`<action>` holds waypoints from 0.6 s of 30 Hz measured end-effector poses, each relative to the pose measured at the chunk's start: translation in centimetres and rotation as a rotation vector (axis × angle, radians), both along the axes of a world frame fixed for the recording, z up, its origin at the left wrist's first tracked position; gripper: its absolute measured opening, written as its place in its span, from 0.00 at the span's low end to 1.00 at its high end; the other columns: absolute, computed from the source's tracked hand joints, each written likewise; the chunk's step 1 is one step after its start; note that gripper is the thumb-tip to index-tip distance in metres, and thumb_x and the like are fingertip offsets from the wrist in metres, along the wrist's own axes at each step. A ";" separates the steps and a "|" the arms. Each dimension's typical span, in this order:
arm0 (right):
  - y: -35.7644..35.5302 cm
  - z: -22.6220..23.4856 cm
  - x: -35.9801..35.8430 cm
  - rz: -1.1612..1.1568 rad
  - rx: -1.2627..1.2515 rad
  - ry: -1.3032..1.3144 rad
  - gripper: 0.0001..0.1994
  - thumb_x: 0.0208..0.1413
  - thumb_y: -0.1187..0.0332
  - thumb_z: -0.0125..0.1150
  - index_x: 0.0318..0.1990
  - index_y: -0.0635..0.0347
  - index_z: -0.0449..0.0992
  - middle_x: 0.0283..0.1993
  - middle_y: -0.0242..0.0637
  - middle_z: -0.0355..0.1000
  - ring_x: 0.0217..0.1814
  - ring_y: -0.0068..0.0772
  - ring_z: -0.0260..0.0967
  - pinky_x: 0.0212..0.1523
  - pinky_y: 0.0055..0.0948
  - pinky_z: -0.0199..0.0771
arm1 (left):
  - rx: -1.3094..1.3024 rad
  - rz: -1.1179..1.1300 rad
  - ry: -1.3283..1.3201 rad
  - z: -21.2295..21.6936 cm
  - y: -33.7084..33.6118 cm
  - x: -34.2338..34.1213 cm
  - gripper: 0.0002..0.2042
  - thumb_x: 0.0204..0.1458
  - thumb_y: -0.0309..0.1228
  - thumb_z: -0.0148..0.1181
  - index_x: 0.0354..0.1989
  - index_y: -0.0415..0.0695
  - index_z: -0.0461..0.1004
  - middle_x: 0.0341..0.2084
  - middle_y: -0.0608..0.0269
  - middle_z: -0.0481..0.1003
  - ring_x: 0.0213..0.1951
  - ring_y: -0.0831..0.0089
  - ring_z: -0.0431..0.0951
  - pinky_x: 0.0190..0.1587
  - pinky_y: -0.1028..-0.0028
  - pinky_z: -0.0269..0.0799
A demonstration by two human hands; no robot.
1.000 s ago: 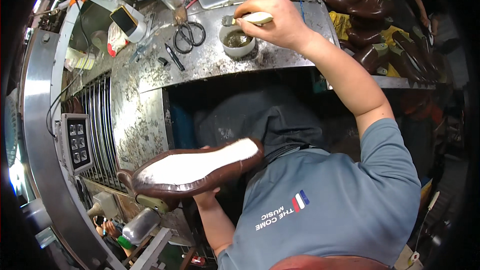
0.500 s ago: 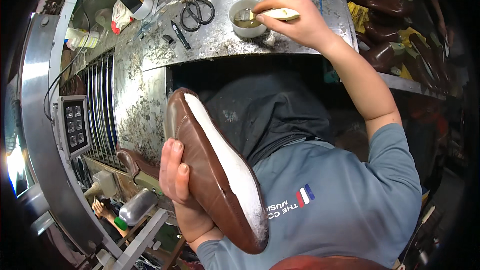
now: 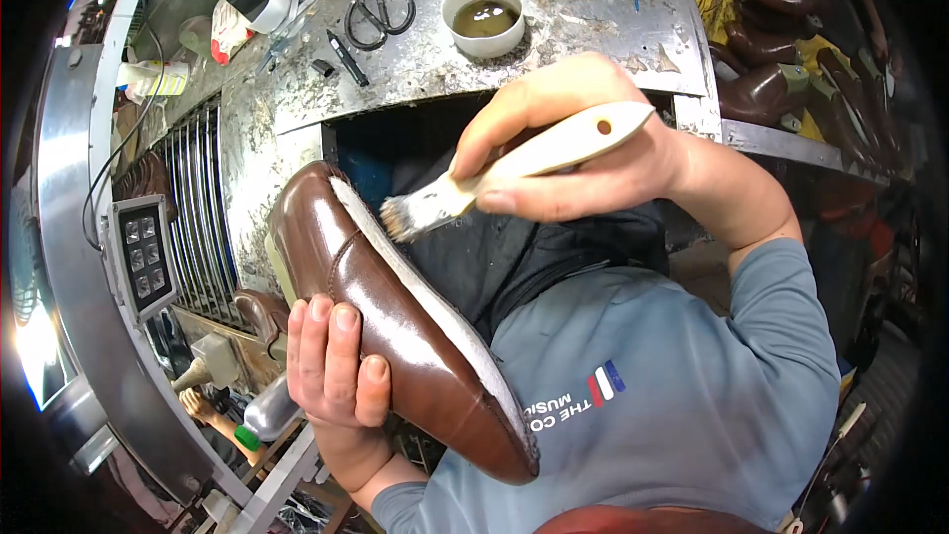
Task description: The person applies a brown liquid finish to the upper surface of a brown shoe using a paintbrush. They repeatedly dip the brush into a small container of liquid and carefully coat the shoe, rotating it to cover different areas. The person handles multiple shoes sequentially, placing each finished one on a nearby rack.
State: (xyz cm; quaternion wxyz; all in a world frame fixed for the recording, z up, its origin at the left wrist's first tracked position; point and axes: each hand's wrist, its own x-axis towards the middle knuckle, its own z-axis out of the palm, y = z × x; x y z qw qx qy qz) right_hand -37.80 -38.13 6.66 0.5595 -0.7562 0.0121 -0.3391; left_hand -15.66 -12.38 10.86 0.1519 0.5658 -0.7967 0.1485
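Observation:
My left hand (image 3: 341, 361) grips a brown leather shoe (image 3: 395, 326) from its left side, its fingers wrapped over the upper. The shoe tilts in front of my body, and a white strip (image 3: 415, 287) runs along its underside edge. A cream-handled paintbrush (image 3: 563, 150) is pinched in my right hand (image 3: 583, 138). Its bristles are close to the white strip near the upper end of the shoe; whether they touch I cannot tell. On the metal bench, past my right hand, stands a white bowl (image 3: 483, 18) of greenish-brown liquid.
Black-handled scissors (image 3: 380, 16) and a black marker (image 3: 348, 59) lie on the metal bench (image 3: 425, 74). Several brown shoes (image 3: 761, 89) are piled at the right. At the left are a lamp panel (image 3: 146, 255), metal bars (image 3: 193, 208), a clear bottle (image 3: 269, 408) and another person's hand (image 3: 198, 403).
My right hand has brought the paintbrush out of the bowl and down to the shoe. My left hand has turned the shoe, showing more of its upper and less of the white.

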 end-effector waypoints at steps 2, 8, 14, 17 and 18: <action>0.3 0.0 1.1 -0.025 -0.107 -0.136 0.11 0.54 0.69 0.72 0.41 0.64 0.82 0.37 0.39 0.81 0.35 0.31 0.80 0.38 0.28 0.79 | 0.017 -0.001 -0.018 0.4 0.2 -0.1 0.15 0.69 0.32 0.43 0.62 0.53 0.57 0.58 0.51 0.71 0.59 0.47 0.74 0.60 0.44 0.73; 0.7 0.1 2.7 -0.103 -0.182 -0.253 0.10 0.53 0.68 0.72 0.39 0.62 0.82 0.35 0.39 0.81 0.34 0.35 0.80 0.36 0.29 0.79 | 0.028 0.003 -0.024 0.8 0.1 -0.4 0.15 0.69 0.32 0.43 0.62 0.54 0.57 0.59 0.52 0.71 0.59 0.48 0.74 0.61 0.44 0.73; 0.6 0.5 3.4 -0.080 -0.178 -0.239 0.09 0.52 0.68 0.71 0.37 0.64 0.83 0.32 0.39 0.81 0.31 0.35 0.80 0.33 0.28 0.78 | 0.043 0.016 -0.021 1.3 0.2 -0.7 0.15 0.68 0.32 0.43 0.62 0.53 0.57 0.59 0.51 0.71 0.59 0.47 0.74 0.61 0.44 0.73; 0.7 0.8 2.6 0.039 -0.108 -0.183 0.08 0.50 0.73 0.73 0.36 0.68 0.83 0.32 0.42 0.81 0.30 0.36 0.80 0.31 0.28 0.80 | 0.021 0.010 -0.035 0.7 -0.1 -0.5 0.15 0.68 0.31 0.45 0.61 0.52 0.57 0.58 0.49 0.71 0.58 0.46 0.75 0.60 0.45 0.73; 0.8 0.8 2.5 0.082 -0.095 -0.183 0.08 0.50 0.73 0.72 0.36 0.68 0.83 0.31 0.42 0.81 0.29 0.35 0.80 0.30 0.28 0.80 | 0.013 0.003 -0.045 0.7 -0.2 -0.3 0.15 0.68 0.30 0.45 0.61 0.51 0.58 0.58 0.48 0.71 0.58 0.45 0.75 0.60 0.45 0.73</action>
